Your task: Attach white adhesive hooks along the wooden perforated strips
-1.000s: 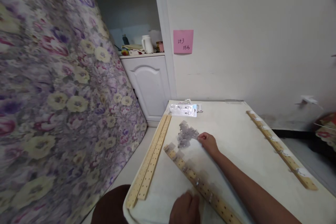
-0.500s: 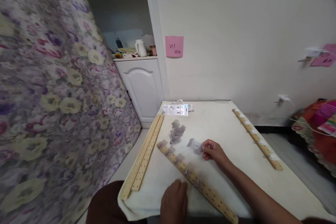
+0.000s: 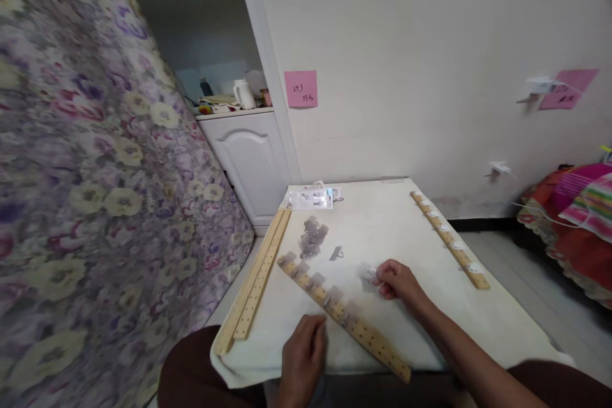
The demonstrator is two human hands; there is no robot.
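My right hand (image 3: pixel 399 282) pinches a small clear plastic piece (image 3: pixel 370 272) above the right middle of the table; its exact kind is blurred. To its left lies a small grey tab with a ring (image 3: pixel 337 254). A wooden strip with rows of holes (image 3: pixel 377 347) runs diagonally across the table, with several grey tabs and small metal fittings along its far half. My left hand (image 3: pixel 305 350) is closed beside the strip's near left side, with nothing seen in its fingers. A cluster of similar grey tabs (image 3: pixel 313 236) lies beyond the strip.
Two perforated wooden strips (image 3: pixel 261 287) lie along the left table edge. Another strip with white round pieces (image 3: pixel 449 239) lies on the right. Clear packaging (image 3: pixel 310 199) sits at the back, before the wall. A floral curtain (image 3: pixel 119 204) hangs at left.
My right hand has drawn the clear piece away from the grey tab, which now lies alone on the table. The view has shifted slightly; my left hand stays near the strip, closed.
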